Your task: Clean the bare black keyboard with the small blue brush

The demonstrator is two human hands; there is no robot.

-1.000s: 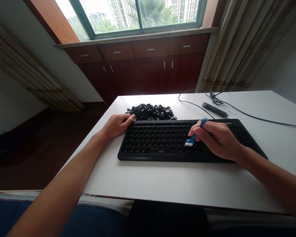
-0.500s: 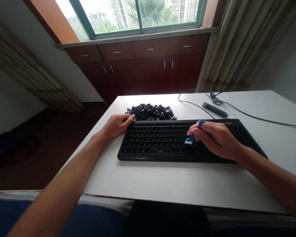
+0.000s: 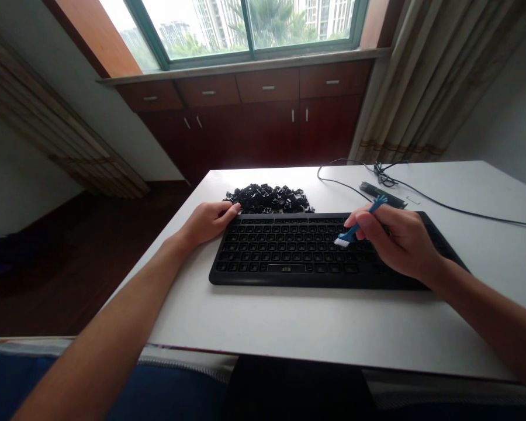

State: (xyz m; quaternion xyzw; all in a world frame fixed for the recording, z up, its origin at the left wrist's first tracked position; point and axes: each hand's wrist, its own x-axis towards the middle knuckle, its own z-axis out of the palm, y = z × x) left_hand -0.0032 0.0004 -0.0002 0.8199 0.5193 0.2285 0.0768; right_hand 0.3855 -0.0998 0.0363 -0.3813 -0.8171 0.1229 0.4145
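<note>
A black keyboard with its keycaps off lies on the white table. My right hand pinches a small blue cleaning brush with white bristles. The bristles point down at the key sockets right of the keyboard's middle; I cannot tell whether they touch. Most of the keyboard's right end is hidden behind this hand. At the upper left corner, my left hand grips the keyboard's edge, thumb stretched along it. Just behind the keyboard, close to the left fingertips, is a heap of loose black keycaps.
Behind the keyboard on the right lies a long black plastic piece, with a thin metal wire clip beside it. A black cable runs coiled across the table's back right. The table's front edge is near my body.
My right hand has moved up and right with the brush, whose bristles now sit farther back over the keys and whose handle leans more to the right. My left hand has stayed still.
</note>
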